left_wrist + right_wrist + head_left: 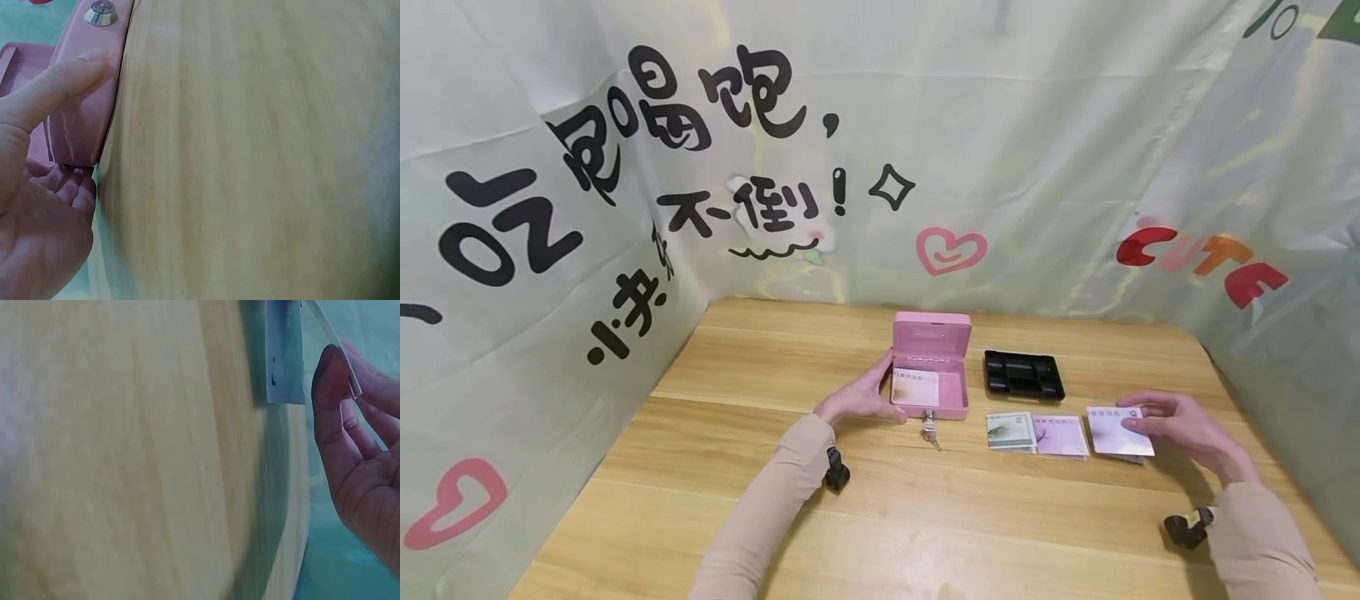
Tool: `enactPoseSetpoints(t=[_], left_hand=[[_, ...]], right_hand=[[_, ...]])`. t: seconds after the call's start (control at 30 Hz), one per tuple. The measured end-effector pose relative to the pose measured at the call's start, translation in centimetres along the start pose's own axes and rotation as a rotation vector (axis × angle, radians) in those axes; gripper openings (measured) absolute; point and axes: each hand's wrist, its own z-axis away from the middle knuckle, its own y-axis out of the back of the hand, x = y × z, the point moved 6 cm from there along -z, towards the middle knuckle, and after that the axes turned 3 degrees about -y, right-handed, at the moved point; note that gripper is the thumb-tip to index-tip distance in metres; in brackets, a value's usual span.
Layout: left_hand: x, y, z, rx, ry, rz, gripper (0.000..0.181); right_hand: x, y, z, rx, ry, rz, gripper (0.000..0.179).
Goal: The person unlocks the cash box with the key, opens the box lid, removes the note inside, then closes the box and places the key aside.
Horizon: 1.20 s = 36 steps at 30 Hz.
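A pink cash box [951, 412] stands with its lid up, and a banknote [916, 388] lies in its left part. My left hand [865, 395] holds the box's left front corner; in the left wrist view the thumb lies along the front wall near the lock [101, 12] and the fingers are at the side. A key set [931, 433] hangs at the lock. With thumb and fingers, my right hand [1187, 433] pinches a pale purple banknote [1112, 427], lifted above another note [284, 362] on the table.
A black compartment tray [1024, 375] lies right of the box. In front of it are green banknotes [1009, 432] and pink-purple banknotes [1060, 435] side by side. Printed cloth walls [1037, 167] border the wooden table [910, 533].
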Motion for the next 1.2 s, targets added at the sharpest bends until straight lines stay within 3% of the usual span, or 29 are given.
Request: enactPoseSetpoints(t=[0.2,0.4,0.57,0.67,0.9,1.2], left_hand=[[-0.1,0.0,0.0,-0.003,-0.004,-0.003,0.131],[0.1,0.0,-0.1,-0.002,-0.016,0.005,0.131],[0.0,0.0,0.1,-0.006,0.010,0.006,0.130],[-0.1,0.0,0.2,-0.004,0.024,0.006,0.130],[0.1,0.0,0.0,-0.002,-0.020,0.007,0.130],[0.0,0.0,-0.1,-0.004,-0.032,0.008,0.130]], right_hand=[[-0.1,-0.3,0.0,0.003,-0.010,0.045,0.023],[-0.3,-0.6,0.0,-0.006,0.006,0.020,0.022],[-0.1,-0.9,-0.2,-0.011,0.000,0.031,0.021],[-0.2,-1.1,-0.3,-0.016,-0.011,0.080,0.020],[-0.4,-1.2,-0.5,0.017,-0.048,0.193,0.048],[-0.9,-1.2,-0.5,0.079,-0.021,0.285,0.043]])
